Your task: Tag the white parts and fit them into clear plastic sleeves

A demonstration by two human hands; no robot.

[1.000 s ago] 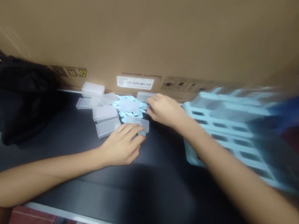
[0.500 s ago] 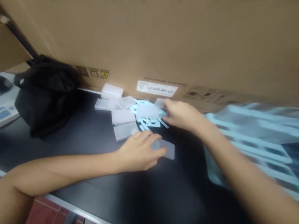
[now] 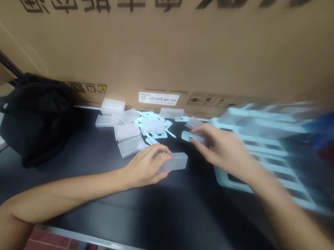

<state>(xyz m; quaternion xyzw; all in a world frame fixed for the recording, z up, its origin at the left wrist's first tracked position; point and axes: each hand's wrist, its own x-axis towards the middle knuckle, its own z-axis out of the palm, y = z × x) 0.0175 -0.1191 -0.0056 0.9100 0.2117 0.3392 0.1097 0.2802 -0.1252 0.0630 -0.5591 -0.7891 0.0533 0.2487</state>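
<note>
On black flat tabletop (image 3: 162,221), left hand (image 3: 146,164) gripped frosted translucent plastic box (image 3: 178,161), fingers curled round left end, long axis left–right. Right hand (image 3: 222,147), narrowly pinched, held flat light-blue plastic strip (image 3: 186,135); box lay near-left, apart.

A black table (image 3: 109,207) stands over red floor tiles (image 3: 49,239).

The desk (image 3: 151,215) lies open toward six o'clock; a cardboard box (image 3: 165,54) walls off twelve, frosted cases (image 3: 126,132) crowd eleven, a black bag (image 3: 35,123) blocks ten, a pale-blue rack (image 3: 222,177) three.
</note>
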